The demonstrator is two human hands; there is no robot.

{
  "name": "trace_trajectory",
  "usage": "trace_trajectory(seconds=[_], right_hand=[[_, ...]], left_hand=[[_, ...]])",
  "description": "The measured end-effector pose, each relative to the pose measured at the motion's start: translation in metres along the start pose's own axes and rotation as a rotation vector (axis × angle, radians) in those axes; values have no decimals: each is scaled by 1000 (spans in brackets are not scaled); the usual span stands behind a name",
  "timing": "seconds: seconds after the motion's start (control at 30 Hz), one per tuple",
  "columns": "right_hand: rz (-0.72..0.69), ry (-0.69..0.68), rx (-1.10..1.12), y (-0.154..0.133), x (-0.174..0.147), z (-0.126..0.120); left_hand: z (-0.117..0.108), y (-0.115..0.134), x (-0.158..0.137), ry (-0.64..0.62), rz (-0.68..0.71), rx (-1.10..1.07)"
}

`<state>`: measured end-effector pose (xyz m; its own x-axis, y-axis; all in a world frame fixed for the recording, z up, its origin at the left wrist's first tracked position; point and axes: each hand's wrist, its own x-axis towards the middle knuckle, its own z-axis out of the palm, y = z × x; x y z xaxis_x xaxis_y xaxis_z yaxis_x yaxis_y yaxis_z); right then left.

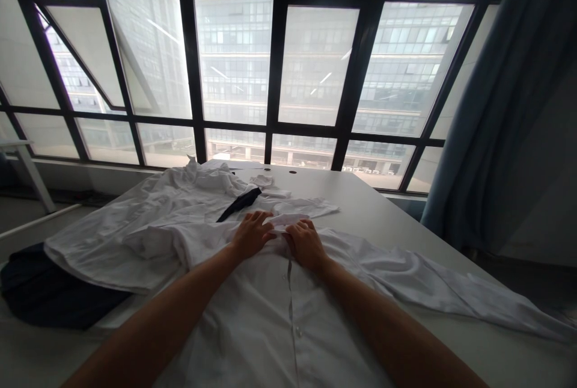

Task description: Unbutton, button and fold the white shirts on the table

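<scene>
A white button-up shirt (265, 316) lies front side up before me, its collar (288, 219) at the far end and one sleeve (433, 280) stretched out to the right. My left hand (253, 234) has its fingers curled on the left side of the collar. Opposite it, my right hand (306, 242) grips the collar's right side near the top of the button line. Both hands are closed on the fabric, a short gap apart. Small buttons run down the front below them.
More white shirts (171, 195) lie rumpled at the left and far side of the white table (342, 189). A black strip of cloth (241, 203) rests among them. Dark navy fabric (58, 292) sits at the left edge. A blue curtain (487, 135) hangs right; windows stand behind.
</scene>
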<state>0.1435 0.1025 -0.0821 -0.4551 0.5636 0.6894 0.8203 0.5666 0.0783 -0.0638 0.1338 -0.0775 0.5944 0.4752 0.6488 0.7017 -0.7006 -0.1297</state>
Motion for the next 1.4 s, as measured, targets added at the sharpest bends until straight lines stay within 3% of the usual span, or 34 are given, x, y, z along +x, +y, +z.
trace_trajectory(seconds=[0.37, 0.6, 0.7, 0.8, 0.9, 1.17, 1.3, 1.4], right_hand=[[117, -154, 9, -3, 1, -1], [106, -210, -43, -2, 1, -5], [98, -200, -26, -2, 0, -5], [80, -209, -22, -2, 2, -8], [21, -227, -33, 5, 7, -15], [126, -260, -10, 55, 2, -26], [114, -230, -70, 55, 3, -27], [106, -201, -83, 43, 9, -29]], left_hand=[[4, 1, 0, 120, -131, -11], [-3, 5, 0, 257, -41, -2], [-3, 6, 2, 231, 27, 11], [-1, 6, 3, 126, 157, -1], [0, 6, 3, 51, 202, -23], [7, -1, 0, 101, -63, -6], [10, -4, -1, 90, -181, 16], [3, -2, 0, 90, -158, 26]])
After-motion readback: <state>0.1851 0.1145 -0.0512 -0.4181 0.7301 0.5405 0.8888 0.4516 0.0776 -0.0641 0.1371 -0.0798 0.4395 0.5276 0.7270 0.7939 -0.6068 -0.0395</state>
